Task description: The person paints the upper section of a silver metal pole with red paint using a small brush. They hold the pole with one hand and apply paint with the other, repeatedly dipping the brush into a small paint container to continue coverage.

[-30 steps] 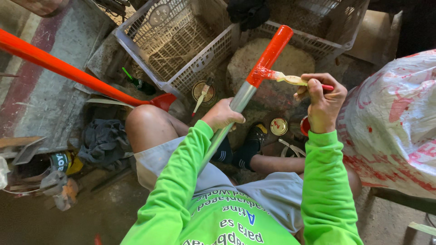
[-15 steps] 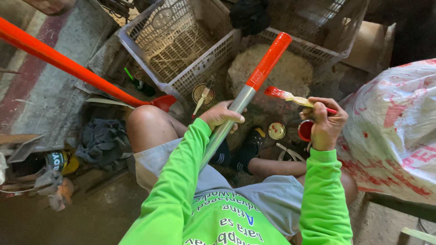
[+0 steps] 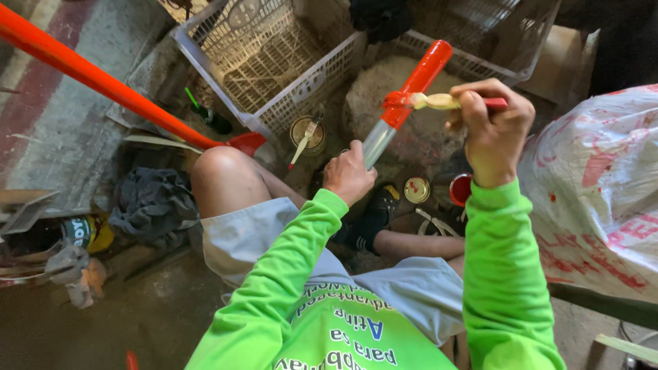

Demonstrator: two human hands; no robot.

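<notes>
Head view looks down on a seated person painting a pipe (image 3: 401,103). Left hand (image 3: 348,175) has its fingers wrapped around the bare grey lower end of the pipe, holding it slanted up and away from the knee (image 3: 219,171). Right hand (image 3: 490,130) has its fingers closed on a brush (image 3: 439,101), whose bristles touch the pipe where red paint meets bare grey. Upper pipe is red already, so the coat looks about half done. Extending it likely calls for turning the pipe and drawing the brush toward the left hand. Below the pipe stand a red paint pot (image 3: 460,188) and an open tin (image 3: 417,190).
</notes>
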